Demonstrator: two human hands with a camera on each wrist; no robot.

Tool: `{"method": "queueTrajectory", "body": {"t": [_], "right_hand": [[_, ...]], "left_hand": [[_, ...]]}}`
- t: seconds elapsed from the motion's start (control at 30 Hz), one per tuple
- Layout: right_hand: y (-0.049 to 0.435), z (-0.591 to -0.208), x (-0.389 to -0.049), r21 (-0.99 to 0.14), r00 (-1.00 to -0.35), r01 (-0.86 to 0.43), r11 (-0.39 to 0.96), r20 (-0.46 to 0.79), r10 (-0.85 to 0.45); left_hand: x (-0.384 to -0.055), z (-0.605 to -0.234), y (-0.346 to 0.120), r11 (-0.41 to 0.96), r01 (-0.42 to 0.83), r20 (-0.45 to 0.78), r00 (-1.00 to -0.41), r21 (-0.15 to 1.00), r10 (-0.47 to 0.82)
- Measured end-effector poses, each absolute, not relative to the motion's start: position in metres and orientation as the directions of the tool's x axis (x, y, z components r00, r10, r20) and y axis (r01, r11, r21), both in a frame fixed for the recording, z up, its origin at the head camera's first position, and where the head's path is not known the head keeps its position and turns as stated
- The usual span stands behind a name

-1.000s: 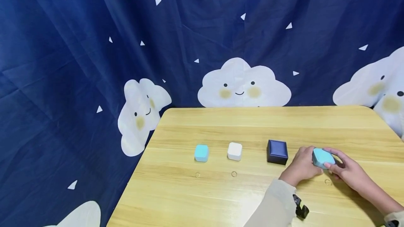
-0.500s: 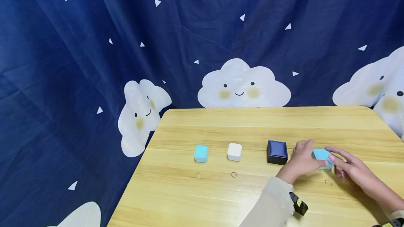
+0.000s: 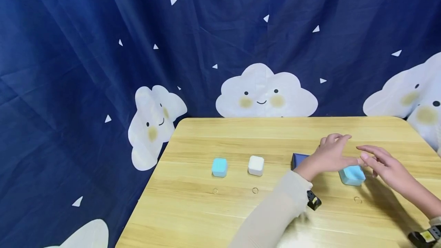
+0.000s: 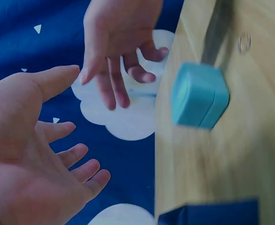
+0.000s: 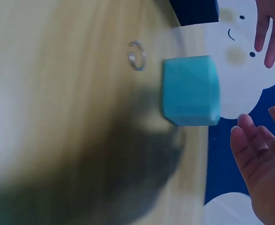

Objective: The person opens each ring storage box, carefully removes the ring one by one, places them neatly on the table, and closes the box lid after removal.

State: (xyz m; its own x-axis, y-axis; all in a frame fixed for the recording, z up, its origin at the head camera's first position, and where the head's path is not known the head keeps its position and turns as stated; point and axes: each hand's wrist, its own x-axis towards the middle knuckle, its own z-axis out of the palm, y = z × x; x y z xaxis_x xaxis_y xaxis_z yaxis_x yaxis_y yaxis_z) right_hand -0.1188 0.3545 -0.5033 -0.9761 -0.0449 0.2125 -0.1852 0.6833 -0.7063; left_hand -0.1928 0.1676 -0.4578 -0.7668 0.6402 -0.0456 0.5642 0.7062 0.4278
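Teal box [image 3: 352,175] sits shut on the wooden table [image 3: 241,217], just right of navy box [image 3: 298,159], squarish with no clear long axis, seam level. Left hand [image 3: 327,155] and right hand [image 3: 384,163] hover above it, fingers spread, holding nothing. Ring [image 3: 358,200] lies near the box.

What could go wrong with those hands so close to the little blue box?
1. Both hands hover open right above the blue box; the left hand or right hand might bump it and slide it over the table.
2. The left hand's sleeve hides part of the dark box and may nudge it.
3. A small ring lies near the blue box and might get flicked away.
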Motion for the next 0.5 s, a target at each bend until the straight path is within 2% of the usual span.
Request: {"method": "queueTrajectory", "body": {"t": [0.2, 0.37, 0.5], "right_hand": [[0.343, -0.486, -0.135, -0.663, -0.966, -0.232, 0.712, 0.242, -0.089], [0.329, -0.471, -0.148, -0.625, -0.944, -0.311, 0.716, 0.287, -0.160], [0.321, -0.458, -0.152, -0.589, -0.939, -0.323, 0.741, 0.295, -0.175]], "left_hand": [[-0.207, -0.446, 0.145, 0.726, 0.565, -0.078, -0.766, 0.392, 0.638], [-0.216, -0.439, 0.124, 0.717, 0.580, -0.057, -0.761, 0.386, 0.646], [-0.221, -0.436, 0.110, 0.718, 0.601, -0.042, -0.756, 0.350, 0.653]]}}
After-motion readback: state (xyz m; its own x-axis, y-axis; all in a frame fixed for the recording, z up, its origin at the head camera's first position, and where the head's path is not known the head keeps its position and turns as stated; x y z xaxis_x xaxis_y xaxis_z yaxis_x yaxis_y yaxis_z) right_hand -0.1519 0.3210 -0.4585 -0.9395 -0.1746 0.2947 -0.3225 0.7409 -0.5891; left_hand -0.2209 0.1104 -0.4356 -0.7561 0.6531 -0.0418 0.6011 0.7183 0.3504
